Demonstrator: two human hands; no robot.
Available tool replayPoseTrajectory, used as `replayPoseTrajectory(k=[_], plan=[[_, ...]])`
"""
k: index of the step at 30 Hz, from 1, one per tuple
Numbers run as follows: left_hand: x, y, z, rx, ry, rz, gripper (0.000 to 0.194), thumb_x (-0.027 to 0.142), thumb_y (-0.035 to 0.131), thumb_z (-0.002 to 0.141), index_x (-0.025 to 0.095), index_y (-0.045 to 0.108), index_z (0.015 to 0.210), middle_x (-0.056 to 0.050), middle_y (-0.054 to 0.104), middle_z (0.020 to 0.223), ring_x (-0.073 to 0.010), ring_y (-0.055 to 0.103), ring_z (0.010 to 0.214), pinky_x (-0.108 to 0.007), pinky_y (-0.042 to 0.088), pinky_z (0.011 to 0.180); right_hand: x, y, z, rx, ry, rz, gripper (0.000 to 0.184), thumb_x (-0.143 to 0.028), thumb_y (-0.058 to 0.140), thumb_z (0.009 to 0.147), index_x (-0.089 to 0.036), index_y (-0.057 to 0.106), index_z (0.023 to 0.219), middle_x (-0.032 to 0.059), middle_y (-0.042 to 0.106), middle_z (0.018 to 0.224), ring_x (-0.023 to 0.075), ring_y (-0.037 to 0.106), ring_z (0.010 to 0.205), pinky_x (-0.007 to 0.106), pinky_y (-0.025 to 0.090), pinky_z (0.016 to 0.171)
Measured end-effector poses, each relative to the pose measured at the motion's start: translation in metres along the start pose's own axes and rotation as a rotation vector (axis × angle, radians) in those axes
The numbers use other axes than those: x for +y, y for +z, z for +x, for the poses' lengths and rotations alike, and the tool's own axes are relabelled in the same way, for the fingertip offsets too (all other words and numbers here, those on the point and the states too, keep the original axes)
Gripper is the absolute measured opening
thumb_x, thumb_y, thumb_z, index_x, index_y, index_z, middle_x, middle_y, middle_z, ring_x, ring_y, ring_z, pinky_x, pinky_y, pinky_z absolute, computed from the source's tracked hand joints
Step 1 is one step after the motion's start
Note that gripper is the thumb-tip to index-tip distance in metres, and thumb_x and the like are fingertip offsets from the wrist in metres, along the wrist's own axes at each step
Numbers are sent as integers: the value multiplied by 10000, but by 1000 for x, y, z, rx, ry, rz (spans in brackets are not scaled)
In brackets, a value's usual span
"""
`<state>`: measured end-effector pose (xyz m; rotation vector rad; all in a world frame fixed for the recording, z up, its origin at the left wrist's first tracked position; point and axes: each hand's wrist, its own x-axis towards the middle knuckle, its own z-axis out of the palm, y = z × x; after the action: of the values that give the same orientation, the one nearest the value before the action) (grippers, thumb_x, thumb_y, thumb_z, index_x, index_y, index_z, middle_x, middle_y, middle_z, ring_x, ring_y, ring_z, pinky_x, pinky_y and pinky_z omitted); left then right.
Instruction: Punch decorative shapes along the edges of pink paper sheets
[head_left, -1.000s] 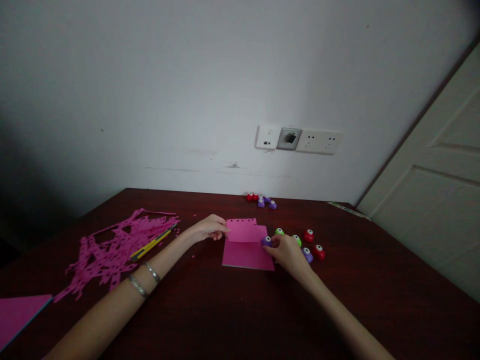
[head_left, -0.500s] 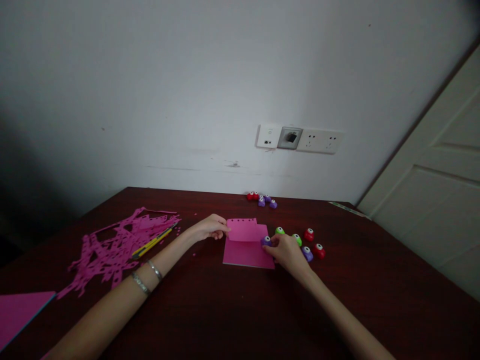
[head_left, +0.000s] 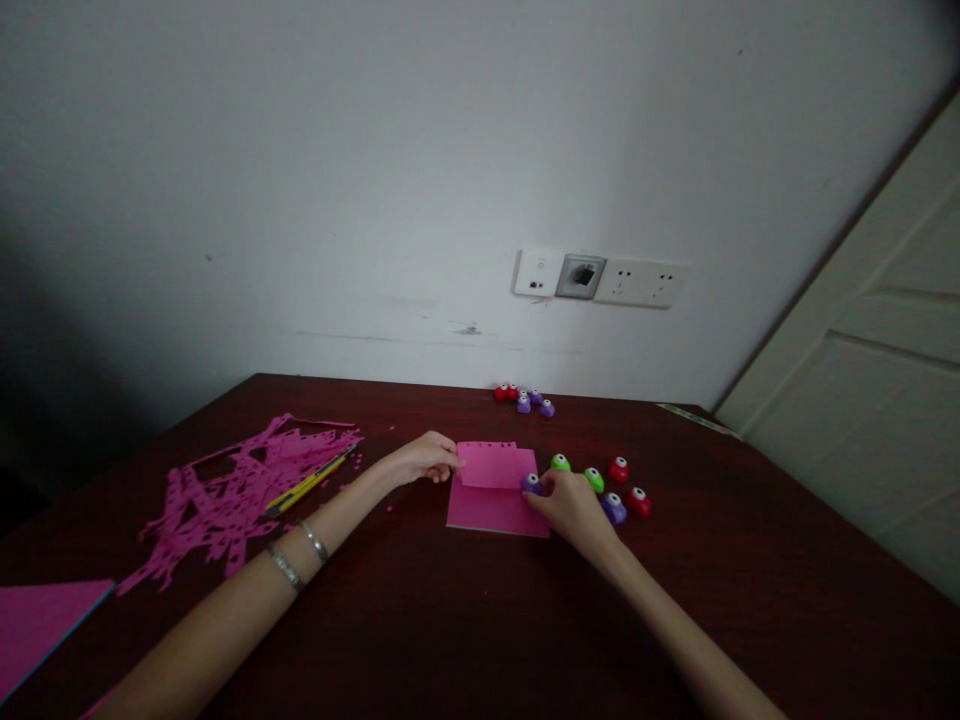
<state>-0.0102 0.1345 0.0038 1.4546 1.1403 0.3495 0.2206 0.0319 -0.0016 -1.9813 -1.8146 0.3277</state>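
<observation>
- In the head view, the slip (head_left: 487, 466) lies over the far part of the pad (head_left: 497, 512), with a row of small holes along its far edge. The pad rests flat on the counter (head_left: 480, 620).
- The fingers of your left hand (head_left: 431, 459) are closed in a pinch on the slip's left edge.
- The fingers of your right hand (head_left: 576, 506) grip the purple punch (head_left: 532, 482) at the right side of the pad. You cannot tell from here whether the slip's edge sits inside it.
- Expect the slip to be very light and limp: it looks like thin paper, so it should bend, crease or tear easily. Hold it by a plain edge, away from the holes, where it is likely weakest.
- The pad should feel stiffer, being a stack, though its sheets may slide over each other. Steady it by its near edge.
- The punch looks like smooth, hard plastic, light but rather slick. Take it by the sides of its body, leaving the round top free for pressing.
- Just beyond and beside your right hand stand two green punches (head_left: 560, 462), two red punches (head_left: 638, 502) and a second purple one (head_left: 613, 508).
</observation>
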Motion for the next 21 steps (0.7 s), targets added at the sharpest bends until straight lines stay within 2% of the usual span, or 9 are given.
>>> replayPoseTrajectory(k=[6,21], plan=[[-1,3,0,-13,10,0,136,245,653,614,129,583,630,18,534,435,-58,454,391,-202,347,444,-4,0,-3,28,-34,-80,205,-311,550,727,-143,666,712,91,677,699,196,624,669,246,371,579],[-5,8,2,-50,45,25,136,234,644,624,137,560,578,37,488,388,-54,424,365,-191,295,401,-12,3,-10,-11,-42,-129,235,-330,546,755,-130,658,707,120,674,736,204,629,723,243,389,614]])
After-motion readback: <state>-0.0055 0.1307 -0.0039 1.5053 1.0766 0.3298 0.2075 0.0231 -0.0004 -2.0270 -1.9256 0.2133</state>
